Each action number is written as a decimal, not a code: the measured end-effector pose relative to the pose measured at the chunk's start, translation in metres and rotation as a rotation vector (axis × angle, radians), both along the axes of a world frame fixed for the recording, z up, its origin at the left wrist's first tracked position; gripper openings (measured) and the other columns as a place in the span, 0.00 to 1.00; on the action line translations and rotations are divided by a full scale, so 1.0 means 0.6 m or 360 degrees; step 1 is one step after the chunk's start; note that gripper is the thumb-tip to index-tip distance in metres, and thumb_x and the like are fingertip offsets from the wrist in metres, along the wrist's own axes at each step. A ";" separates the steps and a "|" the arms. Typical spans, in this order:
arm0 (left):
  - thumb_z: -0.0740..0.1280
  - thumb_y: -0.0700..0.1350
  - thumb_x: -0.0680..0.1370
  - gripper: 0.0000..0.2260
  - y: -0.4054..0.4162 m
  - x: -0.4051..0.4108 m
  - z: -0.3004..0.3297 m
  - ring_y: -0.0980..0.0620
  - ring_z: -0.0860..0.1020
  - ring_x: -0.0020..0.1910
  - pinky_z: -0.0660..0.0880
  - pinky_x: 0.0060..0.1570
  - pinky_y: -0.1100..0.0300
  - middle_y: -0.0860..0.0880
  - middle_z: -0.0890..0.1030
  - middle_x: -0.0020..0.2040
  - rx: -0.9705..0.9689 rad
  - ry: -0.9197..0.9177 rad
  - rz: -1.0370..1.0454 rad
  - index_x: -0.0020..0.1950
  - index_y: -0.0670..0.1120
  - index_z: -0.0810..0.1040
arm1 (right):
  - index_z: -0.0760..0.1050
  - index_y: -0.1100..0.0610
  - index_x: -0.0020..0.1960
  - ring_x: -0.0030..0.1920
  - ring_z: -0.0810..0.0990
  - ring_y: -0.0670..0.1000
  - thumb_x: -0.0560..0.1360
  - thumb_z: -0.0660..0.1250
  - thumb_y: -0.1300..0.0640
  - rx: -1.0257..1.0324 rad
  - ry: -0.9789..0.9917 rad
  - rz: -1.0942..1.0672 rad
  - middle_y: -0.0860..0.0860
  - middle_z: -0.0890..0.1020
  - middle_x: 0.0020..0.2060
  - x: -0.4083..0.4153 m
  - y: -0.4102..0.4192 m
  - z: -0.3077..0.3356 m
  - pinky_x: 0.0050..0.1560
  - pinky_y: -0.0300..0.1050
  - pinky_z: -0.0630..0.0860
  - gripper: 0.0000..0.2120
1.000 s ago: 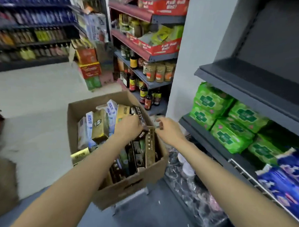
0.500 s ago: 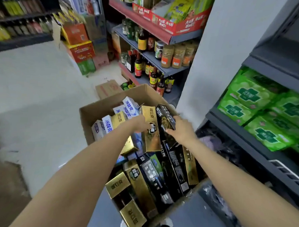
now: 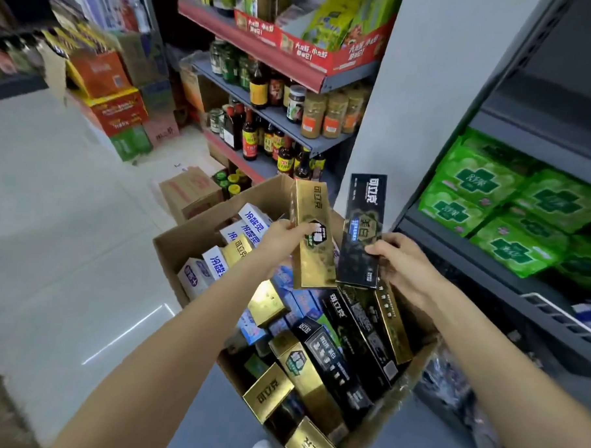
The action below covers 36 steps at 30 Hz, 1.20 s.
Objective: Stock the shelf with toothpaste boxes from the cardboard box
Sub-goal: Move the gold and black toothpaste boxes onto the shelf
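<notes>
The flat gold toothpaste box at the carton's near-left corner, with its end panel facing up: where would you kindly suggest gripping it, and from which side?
Pinch the flat gold toothpaste box across its two narrow side faces near the raised end, coming from above; that end stands proud of its neighbours.

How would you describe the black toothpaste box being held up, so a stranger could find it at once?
Find the open cardboard box on the floor. Above it the right hand pinches the black toothpaste box upright, beside a gold one; it alone is black and lifted.
</notes>
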<state>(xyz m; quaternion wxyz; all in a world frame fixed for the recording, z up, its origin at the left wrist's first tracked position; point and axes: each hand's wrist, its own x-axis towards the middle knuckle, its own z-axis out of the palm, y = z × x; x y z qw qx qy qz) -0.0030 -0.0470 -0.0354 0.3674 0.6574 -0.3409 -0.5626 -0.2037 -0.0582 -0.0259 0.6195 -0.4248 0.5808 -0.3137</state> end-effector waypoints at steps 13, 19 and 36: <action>0.63 0.62 0.75 0.19 -0.021 -0.190 0.181 0.50 0.81 0.44 0.78 0.49 0.57 0.46 0.82 0.48 -0.0255 0.0147 -0.0615 0.56 0.48 0.78 | 0.68 0.53 0.49 0.35 0.68 0.51 0.56 0.68 0.52 -0.0244 -0.0317 -0.0242 0.53 0.69 0.39 -0.167 0.053 0.121 0.34 0.44 0.63 0.22; 0.72 0.54 0.71 0.12 -0.012 -0.384 0.225 0.55 0.81 0.33 0.79 0.39 0.62 0.51 0.84 0.37 -0.0308 0.0009 -0.0906 0.47 0.47 0.79 | 0.67 0.53 0.42 0.36 0.72 0.51 0.75 0.63 0.60 -0.0461 -0.0210 -0.0594 0.52 0.75 0.41 -0.360 0.086 0.155 0.33 0.41 0.69 0.06; 0.69 0.43 0.74 0.21 -0.009 -1.014 0.279 0.45 0.81 0.50 0.77 0.48 0.51 0.40 0.80 0.56 -0.0567 0.0776 -0.0579 0.64 0.39 0.69 | 0.77 0.56 0.47 0.31 0.80 0.50 0.75 0.61 0.46 -0.0523 -0.0571 -0.1055 0.52 0.82 0.35 -0.963 0.213 0.250 0.35 0.42 0.77 0.14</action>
